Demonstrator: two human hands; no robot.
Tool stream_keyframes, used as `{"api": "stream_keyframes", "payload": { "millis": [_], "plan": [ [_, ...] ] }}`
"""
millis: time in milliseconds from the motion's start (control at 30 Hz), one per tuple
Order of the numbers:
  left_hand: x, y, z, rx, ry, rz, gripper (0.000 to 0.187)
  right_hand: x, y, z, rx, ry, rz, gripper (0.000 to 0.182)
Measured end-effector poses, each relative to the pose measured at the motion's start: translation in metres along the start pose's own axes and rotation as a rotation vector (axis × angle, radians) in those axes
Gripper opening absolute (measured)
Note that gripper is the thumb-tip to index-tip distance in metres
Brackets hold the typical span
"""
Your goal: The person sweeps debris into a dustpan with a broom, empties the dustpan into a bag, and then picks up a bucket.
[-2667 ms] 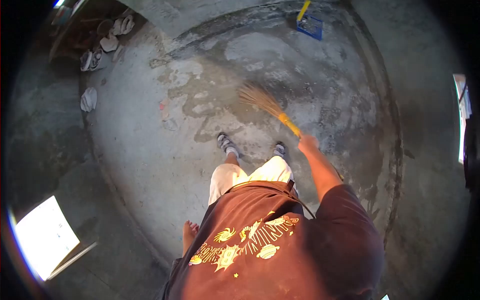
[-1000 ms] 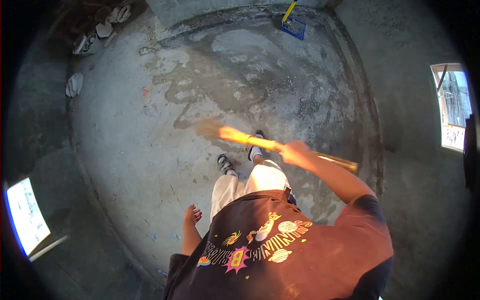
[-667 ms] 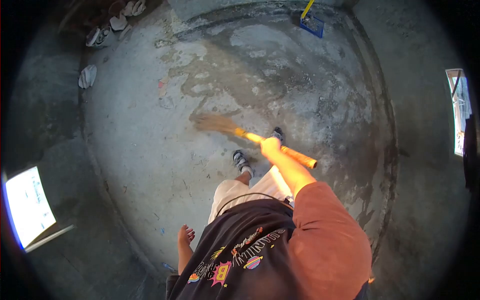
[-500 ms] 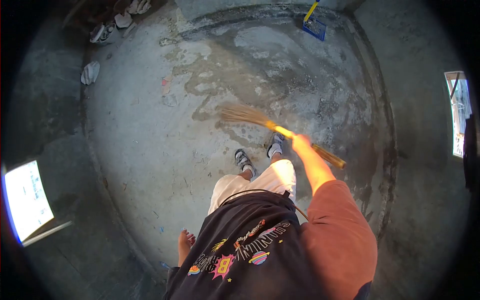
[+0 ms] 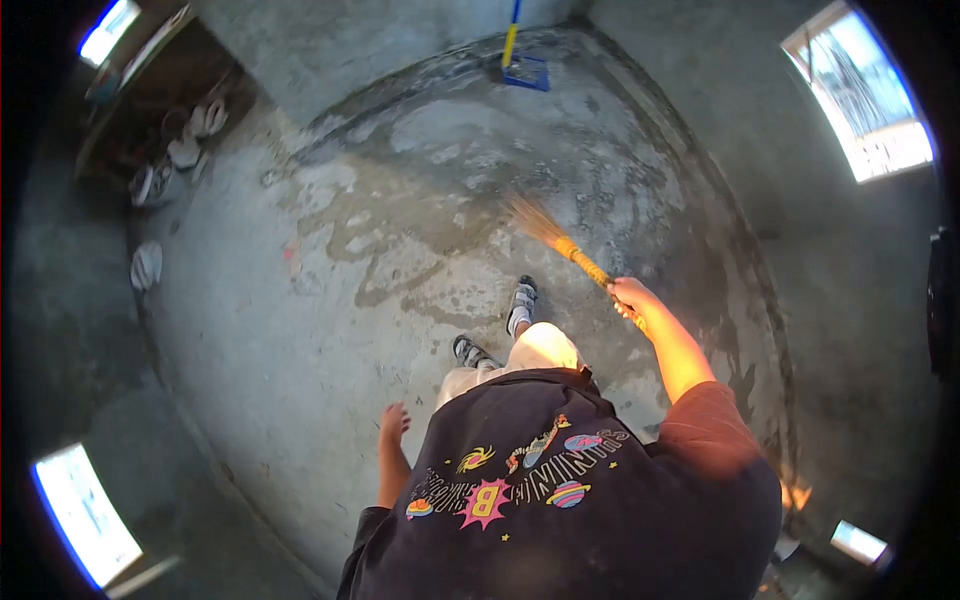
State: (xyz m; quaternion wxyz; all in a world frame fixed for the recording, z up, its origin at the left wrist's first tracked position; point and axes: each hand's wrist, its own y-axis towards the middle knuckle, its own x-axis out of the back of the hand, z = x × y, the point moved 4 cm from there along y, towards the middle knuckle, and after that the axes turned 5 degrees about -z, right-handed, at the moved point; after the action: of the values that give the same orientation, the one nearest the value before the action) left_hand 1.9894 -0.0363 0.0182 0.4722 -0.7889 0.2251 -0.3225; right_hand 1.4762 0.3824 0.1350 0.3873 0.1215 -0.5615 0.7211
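Observation:
My right hand (image 5: pixel 632 296) is wrapped round the yellow-bound handle of a straw broom (image 5: pixel 580 258). The broom slants up and to the left, its spread bristles over a damp patch of the concrete floor (image 5: pixel 300 390), just ahead of my feet. Whether the bristle tips touch the floor is hard to tell. My left hand (image 5: pixel 395 422) hangs by my side, holding nothing, with its fingers loose and slightly bent. Farther off, a blue dustpan (image 5: pixel 527 73) with a yellow and blue upright handle stands near the far wall; some debris lies in it.
White sacks (image 5: pixel 146 266) and a filled bucket (image 5: pixel 150 185) sit along the left wall. A small reddish scrap (image 5: pixel 291 252) lies on the floor at the left. Concrete walls surround the floor, with a bright window opening (image 5: pixel 860 90) at the upper right.
The broom has swung right and now points more forward, my right hand moving right with it. My feet have shifted, and the view has turned, bringing more of the walls in.

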Motion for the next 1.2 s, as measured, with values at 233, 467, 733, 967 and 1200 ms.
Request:
{"api": "stream_keyframes", "payload": {
  "millis": [233,467,733,967,1200],
  "plan": [
    [-0.245,-0.151,-0.235,-1.215,0.777,0.614,0.044,-0.055,-0.057,-0.119,-0.356,1.001,0.121,0.031],
    [-0.425,-0.393,-0.242,-1.758,1.054,1.611,0.09,-0.046,-0.015,-0.214,-0.534,1.81,0.012,0.031],
    [-0.592,-0.343,-0.184,-1.45,0.954,1.732,0.08,-0.012,0.05,-0.263,-0.634,1.794,-0.432,0.017],
    [-0.639,-0.287,-0.229,-1.373,0.817,1.492,0.027,-0.032,0.16,-0.18,-0.517,1.874,-0.021,0.011],
    [-0.555,-0.31,-0.361,-1.431,0.843,1.094,0.02,0.021,0.153,0.054,-0.46,1.641,0.115,0.014]
  ]
}}
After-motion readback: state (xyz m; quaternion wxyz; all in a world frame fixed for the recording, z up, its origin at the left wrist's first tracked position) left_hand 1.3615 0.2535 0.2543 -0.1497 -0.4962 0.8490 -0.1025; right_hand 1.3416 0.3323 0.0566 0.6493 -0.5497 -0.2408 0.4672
